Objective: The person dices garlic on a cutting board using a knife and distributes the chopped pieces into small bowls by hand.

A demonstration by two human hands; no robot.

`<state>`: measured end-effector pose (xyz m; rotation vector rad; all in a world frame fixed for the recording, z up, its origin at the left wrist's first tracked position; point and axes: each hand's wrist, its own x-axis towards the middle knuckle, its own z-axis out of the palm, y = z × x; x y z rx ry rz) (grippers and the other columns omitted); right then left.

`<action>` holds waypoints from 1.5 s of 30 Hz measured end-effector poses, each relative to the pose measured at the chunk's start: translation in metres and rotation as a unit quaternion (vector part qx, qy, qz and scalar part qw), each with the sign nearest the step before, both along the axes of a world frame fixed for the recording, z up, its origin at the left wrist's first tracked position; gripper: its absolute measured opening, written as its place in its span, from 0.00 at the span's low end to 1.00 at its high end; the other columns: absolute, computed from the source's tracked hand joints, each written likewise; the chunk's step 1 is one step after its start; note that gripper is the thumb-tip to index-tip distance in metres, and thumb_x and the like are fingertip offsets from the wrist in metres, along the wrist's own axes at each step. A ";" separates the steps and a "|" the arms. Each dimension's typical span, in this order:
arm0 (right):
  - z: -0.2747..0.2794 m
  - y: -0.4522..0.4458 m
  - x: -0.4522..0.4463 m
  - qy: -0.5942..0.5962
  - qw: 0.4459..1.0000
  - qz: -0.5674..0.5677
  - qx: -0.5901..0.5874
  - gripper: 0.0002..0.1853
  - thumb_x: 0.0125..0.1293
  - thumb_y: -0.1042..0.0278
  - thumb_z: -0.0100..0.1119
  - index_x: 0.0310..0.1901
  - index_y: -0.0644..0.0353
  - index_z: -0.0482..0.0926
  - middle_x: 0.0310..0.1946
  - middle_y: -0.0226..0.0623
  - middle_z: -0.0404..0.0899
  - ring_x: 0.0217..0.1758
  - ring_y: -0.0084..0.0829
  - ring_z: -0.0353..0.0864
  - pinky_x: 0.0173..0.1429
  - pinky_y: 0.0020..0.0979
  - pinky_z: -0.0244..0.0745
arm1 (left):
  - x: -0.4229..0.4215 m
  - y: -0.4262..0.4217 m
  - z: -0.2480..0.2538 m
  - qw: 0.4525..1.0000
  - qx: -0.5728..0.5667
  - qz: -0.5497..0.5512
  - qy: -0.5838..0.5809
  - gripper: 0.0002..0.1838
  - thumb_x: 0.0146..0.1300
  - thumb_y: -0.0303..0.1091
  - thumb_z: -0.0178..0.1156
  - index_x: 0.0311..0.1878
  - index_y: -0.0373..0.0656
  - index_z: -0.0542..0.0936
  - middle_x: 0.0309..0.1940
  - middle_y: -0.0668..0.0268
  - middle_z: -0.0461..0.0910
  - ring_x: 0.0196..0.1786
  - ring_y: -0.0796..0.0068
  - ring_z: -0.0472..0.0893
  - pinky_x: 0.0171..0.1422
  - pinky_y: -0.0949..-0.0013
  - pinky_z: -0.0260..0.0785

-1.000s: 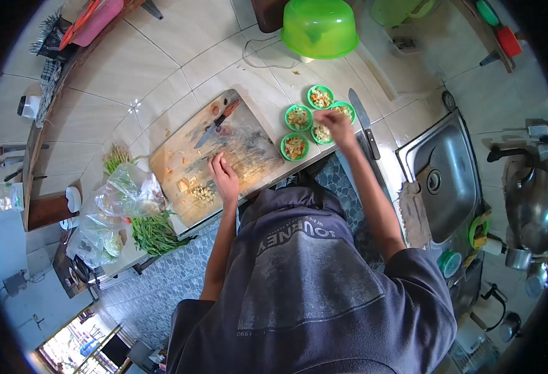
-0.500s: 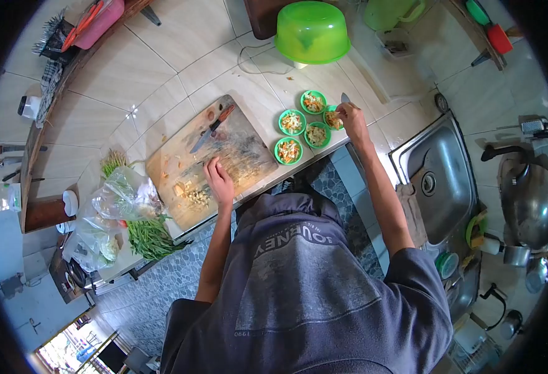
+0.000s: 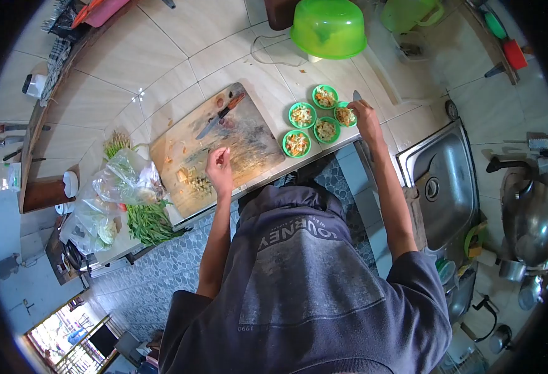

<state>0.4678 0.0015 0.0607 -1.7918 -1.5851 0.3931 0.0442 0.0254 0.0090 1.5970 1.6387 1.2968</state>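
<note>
My left hand (image 3: 219, 173) hovers over the front part of the wooden cutting board (image 3: 249, 134), fingers curled together, with no object showing in them. Just left of it lie pale diced pieces (image 3: 197, 182). A knife (image 3: 221, 116) with an orange-brown and black handle rests on the board's far side. My right hand (image 3: 365, 119) is closed at the rightmost small green bowl (image 3: 354, 121), its fingertips by the chopped food inside. A pointed metal tip (image 3: 356, 95) shows just past these fingers; whether I hold it is hidden. Several similar bowls (image 3: 297, 143) of chopped vegetables stand beside it.
Leafy greens (image 3: 149, 222) and clear plastic bags (image 3: 96, 209) of vegetables lie left of the board. A large green tub (image 3: 329, 31) stands upside down at the back. To the right is a steel sink (image 3: 448, 199), with a cloth (image 3: 415, 215) on its near edge.
My left hand's fingers have curled in from a looser spread. My right hand stays at the same bowl. The whole view has shifted slightly, with the counter higher and further right.
</note>
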 end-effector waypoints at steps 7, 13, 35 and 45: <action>0.070 0.001 -0.037 -0.051 0.990 0.074 -0.111 0.10 0.63 0.71 0.56 0.44 0.62 0.82 0.41 0.49 0.81 0.48 0.49 0.81 0.51 0.42 0.76 | 0.000 0.006 0.041 0.979 -0.175 -0.028 -0.105 0.18 0.72 0.45 0.56 0.37 0.36 0.80 0.30 0.70 0.80 0.29 0.84 0.74 0.40 0.77 0.68; 0.240 -0.007 -0.183 -0.038 0.935 0.352 0.036 0.20 0.49 0.81 0.61 0.48 0.64 0.80 0.48 0.47 0.80 0.51 0.48 0.80 0.55 0.37 0.77 | -0.016 0.016 0.025 0.979 -0.160 -0.104 -0.068 0.14 0.73 0.40 0.53 0.50 0.39 0.79 0.35 0.69 0.81 0.36 0.82 0.77 0.41 0.77 0.69; 0.341 -0.047 -0.258 -0.059 0.765 0.639 0.056 0.18 0.61 0.72 0.55 0.53 0.67 0.75 0.47 0.46 0.80 0.47 0.40 0.81 0.49 0.34 0.78 | -0.013 -0.068 0.037 0.954 -0.231 -0.152 -0.115 0.15 0.73 0.35 0.53 0.56 0.38 0.76 0.44 0.60 0.83 0.46 0.75 0.82 0.51 0.71 0.75; 0.339 -0.044 -0.258 -0.087 0.770 0.629 0.063 0.18 0.67 0.68 0.51 0.56 0.66 0.74 0.46 0.43 0.80 0.46 0.37 0.81 0.49 0.33 0.77 | -0.010 -0.059 0.030 0.956 -0.214 -0.158 -0.123 0.13 0.72 0.34 0.55 0.55 0.40 0.77 0.42 0.61 0.83 0.45 0.73 0.83 0.47 0.70 0.75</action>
